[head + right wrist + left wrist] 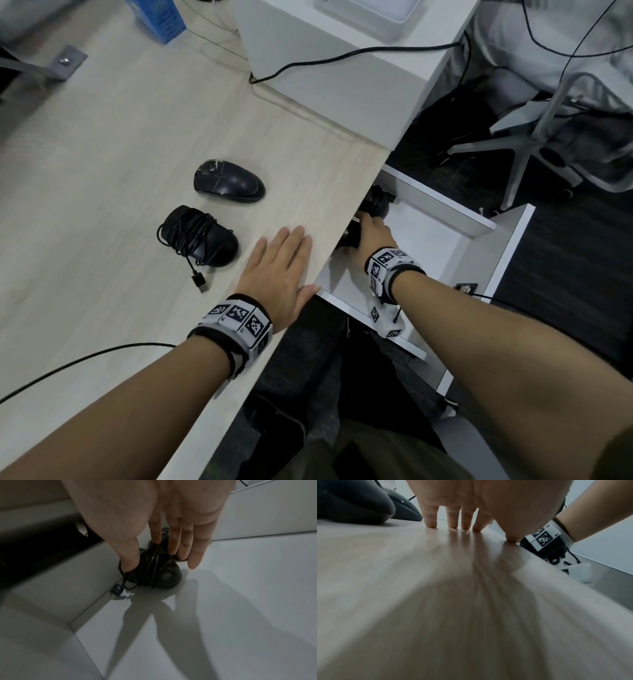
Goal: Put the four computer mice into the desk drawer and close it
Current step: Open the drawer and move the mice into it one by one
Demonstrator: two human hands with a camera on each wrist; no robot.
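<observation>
1. Black and wrapped in its own cable, one mouse (154, 573) lies on the white floor of the open drawer (445, 209), at its left side, partly under the desk edge. The right hand (371, 236) is down on it; the thumb and the first fingers touch the wound cable, the other fingers are almost straight. I judge it is setting this mouse down, close to the wall so that space stays for the others, but whether the grip is already loose I cannot tell.
2. Another dark mouse (376, 202) sits farther in the drawer, just beyond the hand, mostly hidden by the desk.
3. Two mice wait on the desk (102, 171): a cable-wrapped mouse (200, 236) nearer, with its plug (200, 282) lying free beside it, and a smooth mouse (229, 181) just behind. They are left of the left hand (277, 270), within easy reach.
4. That hand lies flat with straight, relaxed fingers (429, 519) on the wood near the edge and holds nothing; probably it steadies the body during the reach.
5. So about half of the task seems done; the drawer must remain open.
6. Pale wood grain covers the desk. A white box (325, 68) with a black cable stands at the far side, a blue object (161, 20) far left. Right, over dark floor, stands an office chair base (534, 137).
</observation>
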